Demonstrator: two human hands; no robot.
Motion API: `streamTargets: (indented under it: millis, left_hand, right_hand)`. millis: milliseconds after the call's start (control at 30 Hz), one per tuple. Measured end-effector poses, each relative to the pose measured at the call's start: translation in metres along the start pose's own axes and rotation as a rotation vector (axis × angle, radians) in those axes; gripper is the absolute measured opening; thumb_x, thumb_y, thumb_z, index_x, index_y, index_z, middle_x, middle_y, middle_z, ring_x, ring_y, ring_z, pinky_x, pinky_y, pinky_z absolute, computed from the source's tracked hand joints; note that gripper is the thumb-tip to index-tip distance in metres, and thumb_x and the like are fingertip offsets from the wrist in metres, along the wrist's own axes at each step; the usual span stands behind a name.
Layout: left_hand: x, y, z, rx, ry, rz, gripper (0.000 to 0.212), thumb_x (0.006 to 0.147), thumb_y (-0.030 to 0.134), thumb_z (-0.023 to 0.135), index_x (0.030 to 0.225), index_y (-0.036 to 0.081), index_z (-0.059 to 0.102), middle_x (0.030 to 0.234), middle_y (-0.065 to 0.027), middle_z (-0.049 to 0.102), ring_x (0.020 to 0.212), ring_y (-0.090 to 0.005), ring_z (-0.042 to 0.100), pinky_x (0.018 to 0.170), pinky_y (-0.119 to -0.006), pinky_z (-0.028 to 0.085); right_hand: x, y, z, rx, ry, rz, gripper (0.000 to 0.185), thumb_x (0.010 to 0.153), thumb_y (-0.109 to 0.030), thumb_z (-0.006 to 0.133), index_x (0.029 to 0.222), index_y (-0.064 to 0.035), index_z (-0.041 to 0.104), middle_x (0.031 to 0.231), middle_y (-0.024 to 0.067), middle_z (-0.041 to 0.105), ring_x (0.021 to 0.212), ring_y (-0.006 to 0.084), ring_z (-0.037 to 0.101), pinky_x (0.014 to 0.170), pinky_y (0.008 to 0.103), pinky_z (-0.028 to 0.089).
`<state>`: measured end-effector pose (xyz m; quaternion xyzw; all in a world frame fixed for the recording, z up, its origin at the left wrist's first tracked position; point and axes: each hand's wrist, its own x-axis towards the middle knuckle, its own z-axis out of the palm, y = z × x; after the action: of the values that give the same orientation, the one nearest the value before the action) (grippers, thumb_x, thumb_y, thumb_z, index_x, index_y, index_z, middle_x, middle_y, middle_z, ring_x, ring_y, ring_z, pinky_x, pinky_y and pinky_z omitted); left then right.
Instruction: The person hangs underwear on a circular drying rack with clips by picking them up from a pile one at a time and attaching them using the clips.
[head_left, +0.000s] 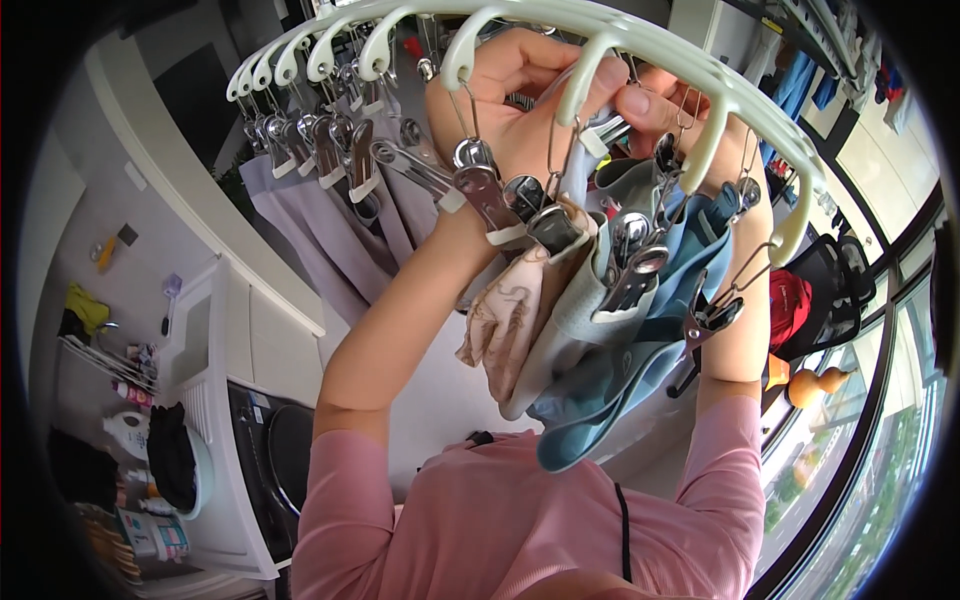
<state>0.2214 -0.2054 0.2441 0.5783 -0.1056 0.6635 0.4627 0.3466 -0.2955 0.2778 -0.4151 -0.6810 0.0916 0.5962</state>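
A pale green plastic drying hanger (592, 19) arches overhead, with metal clips (480, 195) hanging from its hooks by wire loops. Both hands are raised inside its ring. My left hand (510, 105) is closed around pale grey cloth (576, 169), which is largely hidden by the fingers. Close beside it, my right hand (675, 112) pinches the end of a white-tipped metal clip (606, 133); the hooks partly cover the fingers. Below the hands hang a beige patterned cloth (506, 315), a grey fabric piece (559, 352) and blue fabric pieces (600, 412), held by clips.
Light purple garments (307, 217) hang from the hanger's left side. At left, a white sink unit (225, 450) bears a tub (202, 480) with dark cloth and bottles. A black chair (832, 300) with a red item (789, 307) stands right, near orange gourds (814, 386) and a window (862, 450).
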Motion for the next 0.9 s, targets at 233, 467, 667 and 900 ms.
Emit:
streamTargets:
  millis: [233,467,667,900]
  left_hand:
    - [-0.003,0.008,-0.019,0.131,-0.140,-0.178,0.031,0.079,0.018,0.080,0.096,0.001,0.060,0.081,-0.0067,0.068,0.071,-0.0094,0.063,0.064,-0.023,0.051]
    - [-0.025,0.010,-0.064,0.498,-0.509,-0.254,0.047,0.077,0.023,0.079,0.110,0.000,0.055,0.090,-0.0104,0.067,0.079,-0.0171,0.063,0.074,-0.030,0.050]
    - [-0.035,0.008,-0.051,0.975,-0.289,-0.013,0.025,0.081,0.016,0.067,0.100,0.003,0.056,0.083,-0.0139,0.063,0.072,-0.0294,0.063,0.064,-0.037,0.048]
    - [-0.043,-0.018,-0.071,0.693,-0.309,-0.037,0.035,0.084,0.018,0.068,0.110,0.003,0.050,0.086,-0.0140,0.062,0.076,-0.0238,0.060,0.070,-0.034,0.048]
  right_hand:
    - [-0.001,0.033,-0.008,0.094,0.019,0.192,0.026,0.081,-0.017,0.076,0.103,-0.0030,0.071,0.090,0.0020,0.068,0.084,0.0101,0.061,0.074,0.0254,0.048]
    - [-0.017,0.041,-0.007,0.215,-0.342,0.306,0.039,0.095,-0.031,0.053,0.117,-0.0003,0.063,0.106,0.0061,0.064,0.099,0.0153,0.057,0.090,0.0279,0.043]
    - [-0.034,0.062,-0.007,0.286,-0.107,0.435,0.055,0.096,-0.046,0.052,0.123,0.0020,0.059,0.114,0.0098,0.065,0.099,0.0143,0.061,0.090,0.0284,0.048]
    - [-0.062,0.080,-0.006,0.405,0.107,0.627,0.039,0.097,-0.027,0.051,0.124,0.0005,0.053,0.105,0.0058,0.062,0.091,0.0112,0.060,0.080,0.0255,0.051]
